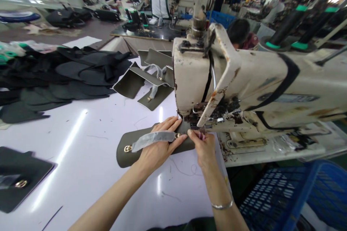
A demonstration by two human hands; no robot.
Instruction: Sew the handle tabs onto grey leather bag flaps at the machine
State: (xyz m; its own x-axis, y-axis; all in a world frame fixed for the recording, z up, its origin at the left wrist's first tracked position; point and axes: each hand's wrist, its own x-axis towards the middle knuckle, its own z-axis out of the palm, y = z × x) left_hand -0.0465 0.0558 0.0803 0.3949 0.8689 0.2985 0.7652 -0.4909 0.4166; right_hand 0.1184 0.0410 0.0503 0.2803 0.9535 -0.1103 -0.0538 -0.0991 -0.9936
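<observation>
Under the head of a cream sewing machine (195,75) lies a dark olive panel (123,155) with a plastic-wrapped handle (153,138) and gold fittings. My left hand (159,144) rests flat on the panel, its fingers apart and reaching toward the needle area, with the handle lying across its back. My right hand (204,146) is at the panel's right end beside the presser foot. Its fingers are curled in, with something small and pink between them; what that is cannot be made out. The needle itself is hidden.
Dark cut pieces (81,72) are piled at the left, and more olive panels (157,94) lie behind my hands. Another panel (24,173) sits at the left edge. A blue basket (292,195) stands lower right. People work further back.
</observation>
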